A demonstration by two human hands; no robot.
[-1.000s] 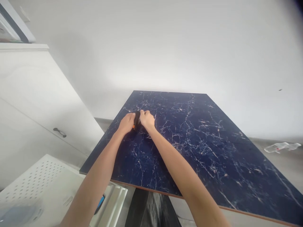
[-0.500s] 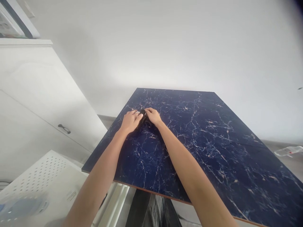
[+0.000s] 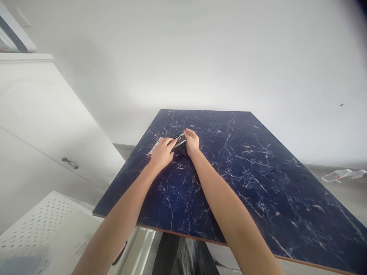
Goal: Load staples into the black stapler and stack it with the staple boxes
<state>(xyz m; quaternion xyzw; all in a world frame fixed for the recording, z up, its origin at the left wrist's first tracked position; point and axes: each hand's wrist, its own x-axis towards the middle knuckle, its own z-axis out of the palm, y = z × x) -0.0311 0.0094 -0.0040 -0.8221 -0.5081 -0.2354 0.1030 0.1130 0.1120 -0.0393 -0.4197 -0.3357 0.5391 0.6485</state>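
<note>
Two hands on a marble tabletop [image 3: 243,183]: my left hand [image 3: 163,154] half-closed over a black object [image 3: 180,143], my right hand [image 3: 192,142] pinching its end, white paper [image 3: 155,148] beneath.

Navy marble slab [image 3: 229,183], white-veined

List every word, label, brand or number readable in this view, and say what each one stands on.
Printed patch on the white perforated panel: too small to read.
Light marks on the black object between the left hand and right hand: too blurred to read.
Nothing in view can be quoted.
</note>
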